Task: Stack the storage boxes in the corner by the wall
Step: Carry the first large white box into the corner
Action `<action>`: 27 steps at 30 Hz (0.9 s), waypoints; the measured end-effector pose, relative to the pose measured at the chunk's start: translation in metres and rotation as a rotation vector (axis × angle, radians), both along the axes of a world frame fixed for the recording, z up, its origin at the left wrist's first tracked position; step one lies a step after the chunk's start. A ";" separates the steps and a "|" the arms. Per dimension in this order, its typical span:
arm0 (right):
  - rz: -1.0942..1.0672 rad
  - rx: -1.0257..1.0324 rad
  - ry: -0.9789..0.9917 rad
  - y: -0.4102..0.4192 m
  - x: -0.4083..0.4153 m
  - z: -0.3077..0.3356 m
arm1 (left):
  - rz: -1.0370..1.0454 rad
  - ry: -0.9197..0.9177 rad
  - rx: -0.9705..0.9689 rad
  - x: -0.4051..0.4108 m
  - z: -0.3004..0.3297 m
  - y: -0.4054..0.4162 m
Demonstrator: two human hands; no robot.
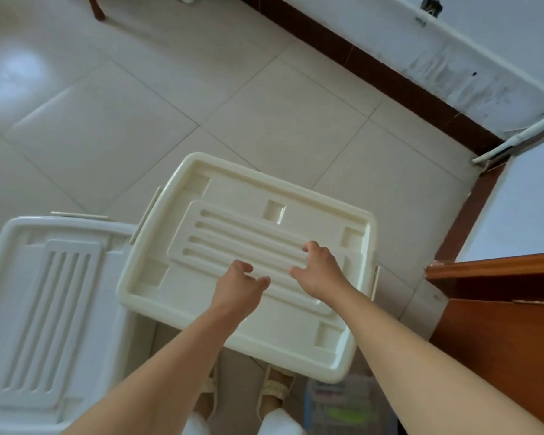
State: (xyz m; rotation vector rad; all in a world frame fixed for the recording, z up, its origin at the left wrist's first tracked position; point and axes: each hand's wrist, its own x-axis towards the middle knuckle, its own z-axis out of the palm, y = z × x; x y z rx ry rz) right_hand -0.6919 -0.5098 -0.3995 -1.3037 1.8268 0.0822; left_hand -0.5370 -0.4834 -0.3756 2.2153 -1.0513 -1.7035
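Observation:
A cream storage box point(233, 196) with a ribbed lid stands on the tiled floor in front of me, turned at an angle. To its left stands a white storage box point(19, 309) with a similar ribbed lid. My left hand point(237, 282) and my right hand point(318, 270) hover over the cream lid near its right half. Both hands have loosely curled, spread fingers and hold nothing. Whether the fingertips touch the lid I cannot tell. The room corner point(487, 158) lies at the right, beyond the cream box.
A white wall with a dark brown skirting point(374, 70) runs diagonally at the top right, with a white pipe point(522, 136) along it. A brown wooden cabinet point(496, 324) stands at the right. A clear bin with coloured contents point(346, 406) sits by my feet point(274, 390).

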 end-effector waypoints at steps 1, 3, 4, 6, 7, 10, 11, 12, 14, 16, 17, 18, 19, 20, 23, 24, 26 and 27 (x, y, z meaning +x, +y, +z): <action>0.009 0.000 0.003 0.001 0.001 -0.005 | 0.007 0.002 -0.001 0.000 -0.004 0.001; 0.015 -0.005 0.010 0.002 0.004 -0.013 | 0.027 0.008 -0.002 0.001 -0.014 0.005; 0.014 -0.010 0.015 0.003 0.004 -0.017 | 0.035 0.006 0.000 0.002 -0.018 0.007; 0.017 -0.011 0.029 0.003 0.006 -0.024 | 0.049 -0.002 0.019 0.008 -0.027 0.011; 0.023 -0.013 0.039 0.000 0.007 -0.029 | 0.055 -0.007 0.031 0.013 -0.033 0.012; 0.036 -0.033 0.071 -0.013 0.009 -0.043 | 0.070 -0.016 0.057 0.027 -0.049 0.014; 0.040 -0.048 0.081 -0.020 0.010 -0.048 | 0.078 -0.019 0.056 0.032 -0.055 0.013; 0.046 -0.064 0.090 -0.028 0.011 -0.054 | 0.091 -0.024 0.054 0.036 -0.063 0.011; 0.063 -0.100 0.108 -0.044 0.015 -0.067 | 0.137 -0.035 0.054 0.043 -0.078 0.006; 0.089 -0.140 0.122 -0.060 0.019 -0.079 | 0.195 -0.052 0.049 0.046 -0.092 0.001; 0.104 -0.160 0.127 -0.068 0.021 -0.085 | 0.221 -0.062 0.046 0.047 -0.097 -0.001; 0.128 -0.178 0.132 -0.076 0.024 -0.093 | 0.252 -0.070 0.043 0.047 -0.104 -0.003; 0.145 -0.194 0.137 -0.083 0.027 -0.097 | 0.272 -0.076 0.039 0.047 -0.108 -0.005; 0.163 -0.205 0.146 -0.090 0.029 -0.102 | 0.288 -0.079 0.035 0.046 -0.113 -0.007; 0.212 -0.243 0.185 -0.107 0.033 -0.115 | 0.328 -0.111 0.018 0.044 -0.123 -0.012; 0.229 -0.251 0.196 -0.112 0.033 -0.119 | 0.347 -0.133 0.012 0.044 -0.126 -0.013; 0.262 -0.248 0.211 -0.117 0.032 -0.127 | 0.389 -0.181 0.013 0.045 -0.130 -0.009; 0.274 -0.242 0.219 -0.118 0.031 -0.130 | 0.391 -0.200 0.017 0.045 -0.133 -0.006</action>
